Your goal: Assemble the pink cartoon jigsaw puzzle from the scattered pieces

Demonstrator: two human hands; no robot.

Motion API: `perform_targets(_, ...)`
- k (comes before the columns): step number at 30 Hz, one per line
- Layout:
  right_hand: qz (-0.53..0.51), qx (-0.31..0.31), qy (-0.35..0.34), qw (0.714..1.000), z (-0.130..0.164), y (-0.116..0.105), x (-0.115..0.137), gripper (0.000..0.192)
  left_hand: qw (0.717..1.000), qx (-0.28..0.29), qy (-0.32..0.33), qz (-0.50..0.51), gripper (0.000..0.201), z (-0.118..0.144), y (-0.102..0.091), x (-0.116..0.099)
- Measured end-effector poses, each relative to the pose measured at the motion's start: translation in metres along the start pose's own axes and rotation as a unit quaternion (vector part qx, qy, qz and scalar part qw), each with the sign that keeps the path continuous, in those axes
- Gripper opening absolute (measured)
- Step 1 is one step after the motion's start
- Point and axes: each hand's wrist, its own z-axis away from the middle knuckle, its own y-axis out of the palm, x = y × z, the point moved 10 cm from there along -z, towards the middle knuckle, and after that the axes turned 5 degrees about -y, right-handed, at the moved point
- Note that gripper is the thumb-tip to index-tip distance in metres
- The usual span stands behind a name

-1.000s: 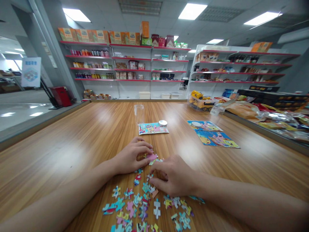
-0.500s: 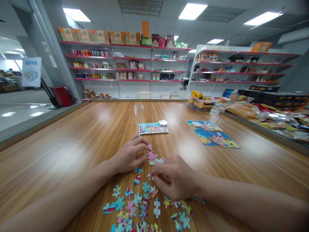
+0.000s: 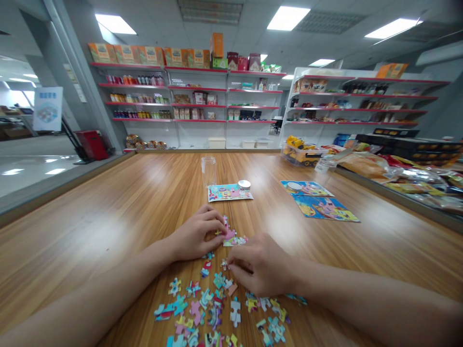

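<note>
A small joined cluster (image 3: 231, 236) of puzzle pieces is steadied on the table (image 3: 108, 212) by the left hand (image 3: 195, 236), whose fingertips are closed on its pink near edge. Just beside it, a single piece (image 3: 224, 264) is pinched between thumb and fingers of the right hand (image 3: 260, 270). Loose pieces (image 3: 217, 308) are scattered close under both wrists. If the pinched piece is pressed in at a slant or at the wrong tab, the cluster could be pushed apart or slid across the smooth wood, since it is held on one side only. The loose pieces could be swept or flipped by the right wrist, which lies nearly on them
</note>
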Motion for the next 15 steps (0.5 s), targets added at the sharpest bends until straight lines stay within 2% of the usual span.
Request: perform_targets(15, 0.005, -0.014, 0.006, 1.000, 0.0016, -0.0018, -0.0024, 0.010, 1.000, -0.006, -0.002, -0.001, 0.011, 0.0006, -0.0006, 0.0013)
